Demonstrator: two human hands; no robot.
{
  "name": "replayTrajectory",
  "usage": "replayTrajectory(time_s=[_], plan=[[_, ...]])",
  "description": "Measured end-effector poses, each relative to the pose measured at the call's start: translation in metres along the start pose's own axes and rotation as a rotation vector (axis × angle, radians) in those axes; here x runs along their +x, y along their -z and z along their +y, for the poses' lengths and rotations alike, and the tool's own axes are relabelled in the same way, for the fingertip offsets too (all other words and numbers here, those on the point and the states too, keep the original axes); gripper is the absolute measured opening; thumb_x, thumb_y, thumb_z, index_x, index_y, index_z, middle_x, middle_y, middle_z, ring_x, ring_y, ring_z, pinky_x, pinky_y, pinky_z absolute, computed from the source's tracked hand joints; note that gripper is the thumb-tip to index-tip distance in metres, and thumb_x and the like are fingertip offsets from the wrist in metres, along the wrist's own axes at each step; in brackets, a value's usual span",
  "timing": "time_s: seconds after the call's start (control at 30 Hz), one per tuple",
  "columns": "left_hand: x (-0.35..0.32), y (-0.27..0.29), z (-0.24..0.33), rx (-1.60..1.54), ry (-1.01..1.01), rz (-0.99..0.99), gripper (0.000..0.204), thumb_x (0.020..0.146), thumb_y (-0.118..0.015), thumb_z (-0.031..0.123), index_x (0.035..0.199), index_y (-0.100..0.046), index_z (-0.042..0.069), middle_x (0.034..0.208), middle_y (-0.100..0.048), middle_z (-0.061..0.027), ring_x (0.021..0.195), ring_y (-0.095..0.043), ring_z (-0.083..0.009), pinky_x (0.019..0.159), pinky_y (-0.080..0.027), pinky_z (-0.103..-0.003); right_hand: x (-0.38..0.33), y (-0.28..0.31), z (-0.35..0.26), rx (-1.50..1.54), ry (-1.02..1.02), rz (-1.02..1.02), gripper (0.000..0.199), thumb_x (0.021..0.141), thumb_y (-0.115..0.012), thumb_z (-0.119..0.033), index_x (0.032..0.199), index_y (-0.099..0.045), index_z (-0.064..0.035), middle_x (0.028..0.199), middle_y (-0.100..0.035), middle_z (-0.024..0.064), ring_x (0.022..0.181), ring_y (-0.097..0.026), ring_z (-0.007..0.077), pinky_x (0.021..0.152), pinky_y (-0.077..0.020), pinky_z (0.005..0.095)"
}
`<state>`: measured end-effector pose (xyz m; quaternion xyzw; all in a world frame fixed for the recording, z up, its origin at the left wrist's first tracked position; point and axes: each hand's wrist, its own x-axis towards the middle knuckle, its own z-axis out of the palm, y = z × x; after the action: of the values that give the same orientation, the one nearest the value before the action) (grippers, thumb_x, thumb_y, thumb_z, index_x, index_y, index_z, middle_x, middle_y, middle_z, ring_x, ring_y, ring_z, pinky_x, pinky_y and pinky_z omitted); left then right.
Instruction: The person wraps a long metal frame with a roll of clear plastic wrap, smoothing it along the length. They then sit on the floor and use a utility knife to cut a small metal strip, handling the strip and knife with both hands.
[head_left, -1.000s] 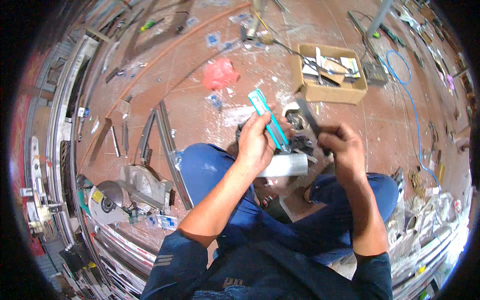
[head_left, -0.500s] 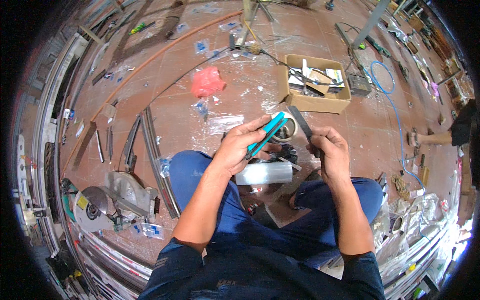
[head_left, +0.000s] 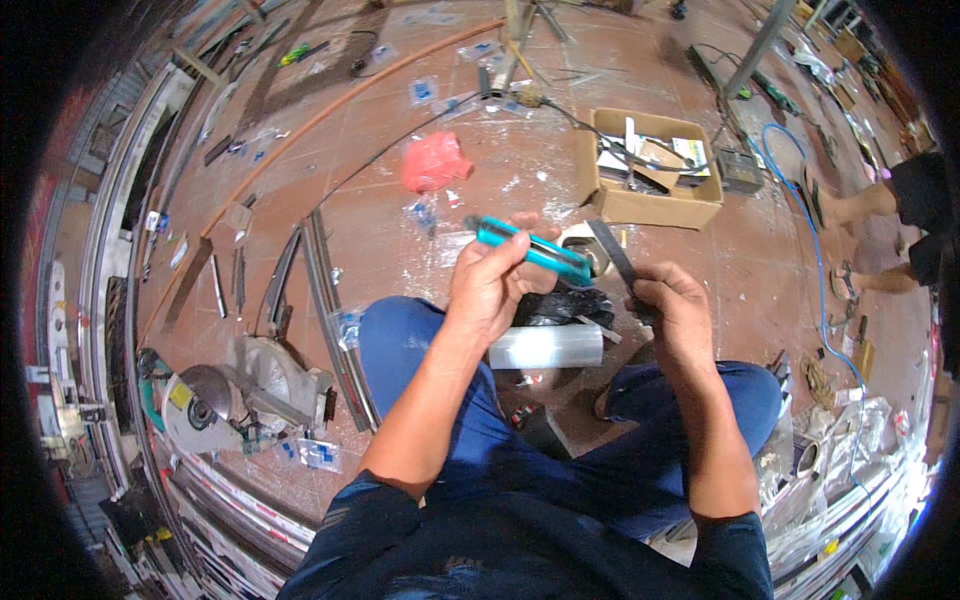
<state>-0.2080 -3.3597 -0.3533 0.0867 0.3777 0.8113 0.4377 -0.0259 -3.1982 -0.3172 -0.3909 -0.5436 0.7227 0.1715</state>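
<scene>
Both hands are lifting clear of the lap; left hand (head_left: 492,283) is gripping the teal utility knife (head_left: 532,251), its length pointing toward right hand (head_left: 672,302), which is pinching a dark strip (head_left: 612,251)

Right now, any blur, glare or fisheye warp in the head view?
Head view: strong fisheye, with a black rim and the metal rails at left bowing. The centre is sharp: left hand with the teal utility knife, right hand with the dark strip. Light is even and shadows soft; mild sheen on the floor.
</scene>
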Motion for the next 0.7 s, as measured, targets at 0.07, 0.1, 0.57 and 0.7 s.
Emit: replayTrajectory(time_s=[0.07,0.1,0.57,0.7], plan=[[0.005,0.005,-0.006,-0.092,-0.008,0.16,0.034,0.101,-0.06,0.032,0.125,-0.062,0.008,0.107,-0.074,-0.0191,0.057,-0.06,-0.0171,0.054,-0.049,-0.032,-0.002,-0.001,0.004,-0.017,-0.023,-0.048,0.017,0.087,-0.062,-0.002,0.1,-0.071,0.0032,0.084,-0.069,0.0079,0.074,-0.063,0.0153,0.071,-0.0496,0.0286],[0.005,0.01,-0.006,-0.14,-0.044,0.206,0.031,0.103,-0.057,0.032,0.122,-0.062,0.008,0.104,-0.074,-0.0188,0.055,-0.059,-0.0165,0.053,-0.048,-0.032,-0.003,-0.004,0.005,-0.026,-0.034,-0.07,0.017,0.087,-0.062,-0.002,0.1,-0.071,0.0033,0.084,-0.069,0.0078,0.074,-0.063,0.0153,0.071,-0.0496,0.0288],[0.003,0.012,0.002,-0.236,-0.113,0.205,0.04,0.107,-0.049,0.051,0.109,-0.061,0.012,0.09,-0.071,-0.0118,0.047,-0.043,-0.0117,0.048,-0.032,-0.029,-0.009,-0.005,0.012,-0.136,-0.03,-0.259,0.02,0.084,-0.066,-0.006,0.101,-0.071,0.003,0.082,-0.067,0.0053,0.071,-0.06,0.0113,0.066,-0.0467,0.0263],[0.004,0.014,-0.003,-0.171,-0.108,0.154,0.042,0.108,-0.048,0.05,0.109,-0.063,0.01,0.091,-0.073,-0.0152,0.046,-0.045,-0.0127,0.046,-0.036,-0.029,-0.008,-0.006,0.013,-0.165,-0.029,-0.279,0.02,0.084,-0.066,-0.006,0.102,-0.072,0.0021,0.081,-0.067,0.0052,0.071,-0.06,0.0111,0.066,-0.0461,0.0256]])
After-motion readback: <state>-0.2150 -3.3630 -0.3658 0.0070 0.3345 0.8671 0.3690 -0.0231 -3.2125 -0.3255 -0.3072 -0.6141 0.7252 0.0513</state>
